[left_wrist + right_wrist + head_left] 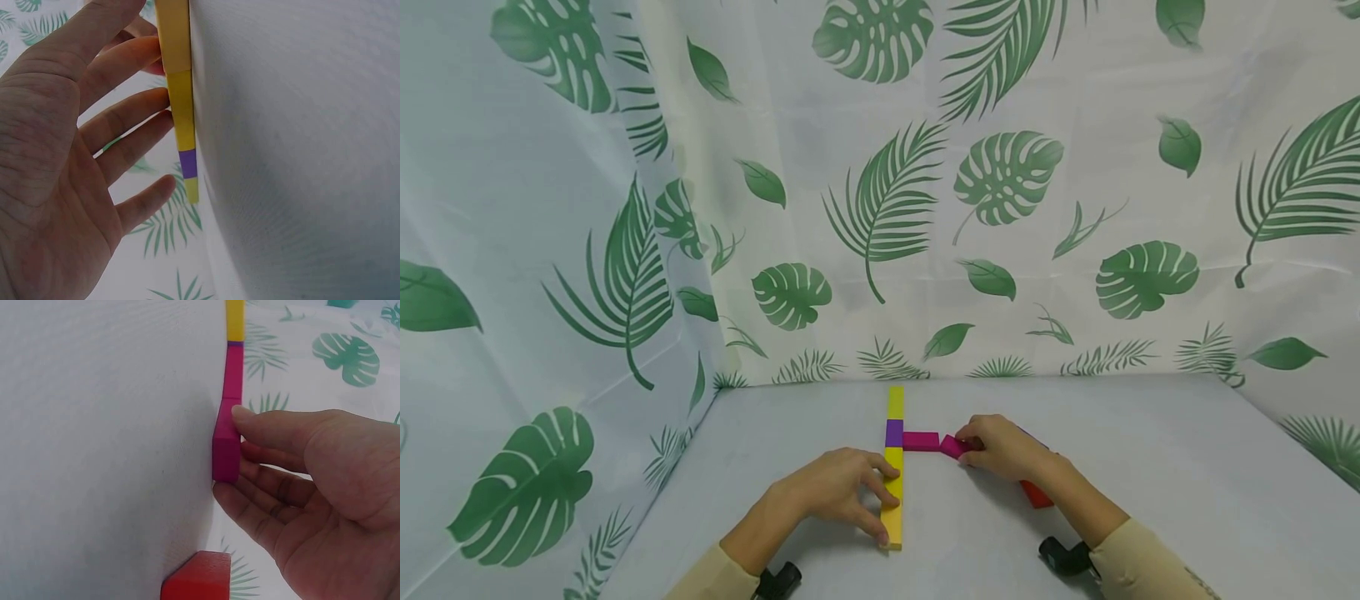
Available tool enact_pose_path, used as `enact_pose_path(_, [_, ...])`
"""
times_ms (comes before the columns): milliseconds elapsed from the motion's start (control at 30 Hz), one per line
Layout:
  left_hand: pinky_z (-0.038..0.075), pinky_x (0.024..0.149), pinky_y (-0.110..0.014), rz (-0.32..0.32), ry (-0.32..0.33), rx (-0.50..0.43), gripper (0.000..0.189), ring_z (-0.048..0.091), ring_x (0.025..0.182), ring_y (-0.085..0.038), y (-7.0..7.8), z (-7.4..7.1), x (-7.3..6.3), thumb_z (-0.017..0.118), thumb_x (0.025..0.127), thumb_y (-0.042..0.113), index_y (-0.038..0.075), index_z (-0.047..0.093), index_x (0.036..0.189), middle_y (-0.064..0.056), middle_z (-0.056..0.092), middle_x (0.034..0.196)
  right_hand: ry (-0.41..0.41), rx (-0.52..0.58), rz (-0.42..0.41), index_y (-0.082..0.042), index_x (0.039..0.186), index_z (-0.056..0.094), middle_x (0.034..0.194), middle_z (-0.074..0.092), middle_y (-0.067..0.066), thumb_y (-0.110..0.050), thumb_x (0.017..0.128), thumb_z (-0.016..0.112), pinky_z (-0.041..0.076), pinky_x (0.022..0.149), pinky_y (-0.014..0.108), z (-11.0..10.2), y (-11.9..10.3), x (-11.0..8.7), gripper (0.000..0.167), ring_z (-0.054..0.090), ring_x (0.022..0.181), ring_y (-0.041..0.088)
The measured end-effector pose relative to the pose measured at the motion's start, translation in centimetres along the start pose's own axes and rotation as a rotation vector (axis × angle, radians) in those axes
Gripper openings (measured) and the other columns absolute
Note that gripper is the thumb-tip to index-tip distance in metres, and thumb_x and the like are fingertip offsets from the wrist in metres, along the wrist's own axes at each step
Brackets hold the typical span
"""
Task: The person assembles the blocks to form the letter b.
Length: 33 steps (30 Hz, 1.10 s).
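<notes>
A straight row of blocks lies on the table, with a yellow block (896, 402) at its far end, then a purple block (894, 432), then longer yellow blocks (892, 522) closest to me. My left hand (831, 486) rests its fingertips along the left side of these near yellow blocks, thumb at the near end, fingers spread and only slightly bent. From the purple block a magenta block (921, 442) extends rightward. My right hand (1003, 444) pinches a second magenta block (226, 453) between thumb and fingers. Its end meets the first magenta block at a slight angle.
A red block (1037, 495) lies below the right forearm, and a bluish-purple edge (1033, 437) shows behind that hand. White cloth with green leaves (880, 333) hangs behind and at both sides of the white table (805, 408). Black wrist devices (1063, 557) sit under the wrists.
</notes>
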<state>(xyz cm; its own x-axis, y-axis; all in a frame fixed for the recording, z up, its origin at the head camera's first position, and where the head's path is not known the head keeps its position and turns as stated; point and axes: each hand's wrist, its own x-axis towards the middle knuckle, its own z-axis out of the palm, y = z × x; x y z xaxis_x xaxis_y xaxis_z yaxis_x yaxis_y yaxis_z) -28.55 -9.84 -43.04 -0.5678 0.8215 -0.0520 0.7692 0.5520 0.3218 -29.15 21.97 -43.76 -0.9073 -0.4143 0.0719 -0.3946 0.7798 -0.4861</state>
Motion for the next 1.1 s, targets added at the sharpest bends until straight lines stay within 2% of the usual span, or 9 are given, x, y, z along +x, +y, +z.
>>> enact_pose_path(300, [0.047, 0.115, -0.043, 0.014, 0.011, 0.01, 0.045, 0.057, 0.134, -0.01, -0.1, 0.0, 0.0, 0.083, 0.076, 0.067, 0.041, 0.081, 0.112, 0.016, 0.066, 0.138, 0.035, 0.025, 0.049, -0.003, 0.126, 0.073, 0.106, 0.072, 0.002, -0.02, 0.092, 0.08, 0.058, 0.078, 0.027, -0.8, 0.4, 0.1, 0.039, 0.062, 0.092, 0.013])
enact_pose_path(533, [0.047, 0.114, -0.04, 0.034, 0.018, 0.015, 0.045, 0.058, 0.133, -0.01, -0.1, 0.0, -0.1, 0.083, 0.075, 0.066, 0.04, 0.081, 0.112, 0.015, 0.066, 0.137, 0.059, 0.032, 0.05, -0.002, 0.128, 0.071, 0.111, 0.072, 0.008, -0.018, 0.092, 0.079, 0.057, 0.076, 0.025, -2.3, 1.2, -0.3, 0.04, 0.062, 0.096, 0.016])
enact_pose_path(867, [0.047, 0.114, -0.04, 0.035, 0.014, 0.001, 0.044, 0.058, 0.132, -0.009, -0.2, 0.0, -0.1, 0.084, 0.076, 0.065, 0.039, 0.081, 0.112, 0.014, 0.066, 0.137, 0.079, 0.035, 0.066, -0.002, 0.13, 0.069, 0.115, 0.071, 0.011, -0.025, 0.094, 0.078, 0.059, 0.08, 0.032, -4.2, 2.1, -1.2, 0.043, 0.063, 0.1, 0.018])
enact_pose_path(1100, [0.047, 0.114, -0.039, 0.039, 0.016, -0.003, 0.044, 0.058, 0.132, -0.009, -0.2, 0.1, -0.1, 0.084, 0.076, 0.064, 0.039, 0.081, 0.112, 0.014, 0.066, 0.138, 0.086, 0.025, 0.075, -0.001, 0.13, 0.069, 0.115, 0.072, 0.013, -0.022, 0.095, 0.077, 0.061, 0.082, 0.034, -4.8, 2.7, -1.4, 0.042, 0.064, 0.099, 0.019])
